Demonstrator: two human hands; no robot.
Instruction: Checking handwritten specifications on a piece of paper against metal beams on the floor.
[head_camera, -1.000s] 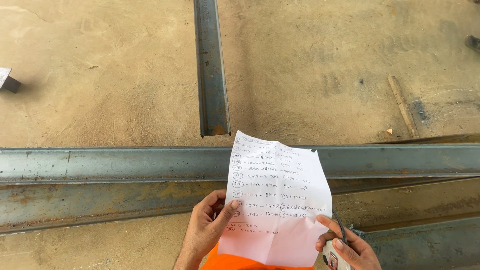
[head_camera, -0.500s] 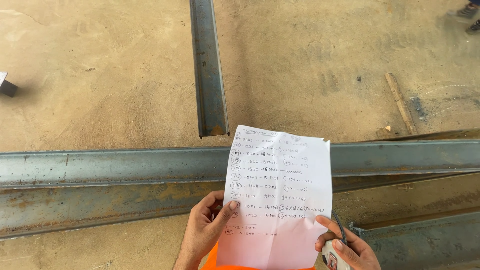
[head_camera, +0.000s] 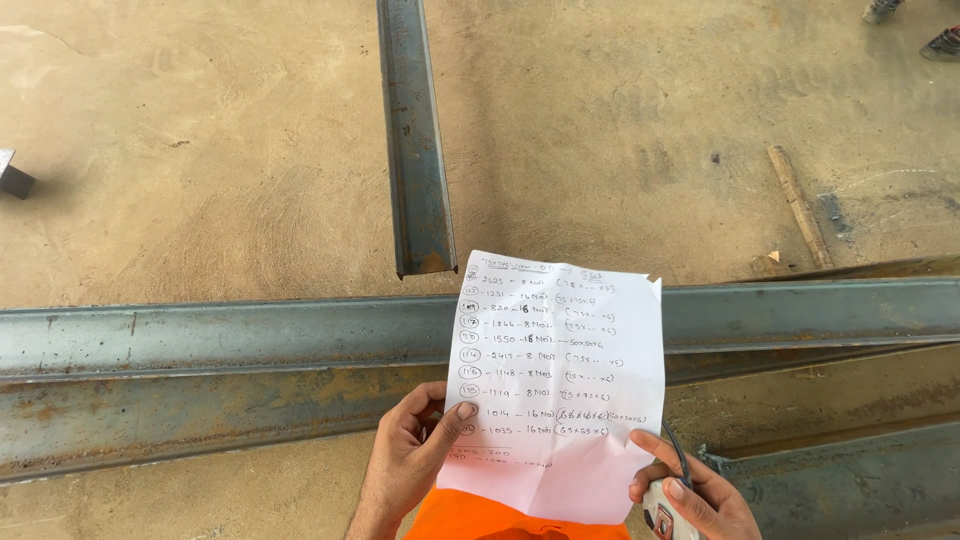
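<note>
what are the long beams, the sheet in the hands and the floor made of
Long beams: likely steel, dull grey-blue with rust patches, unpainted. Sheet: thin white paper, creased, handwritten in pen, pinched by left hand and right hand. Floor: probably bare concrete, tan, dusty and scuffed.

The handwritten paper sheet (head_camera: 555, 385) has shifted slightly toward 9 o'clock and now stands more upright. The short steel channel (head_camera: 415, 135) also shifted toward 9 o'clock. Shoes (head_camera: 915, 25) have appeared at 1 o'clock.
</note>
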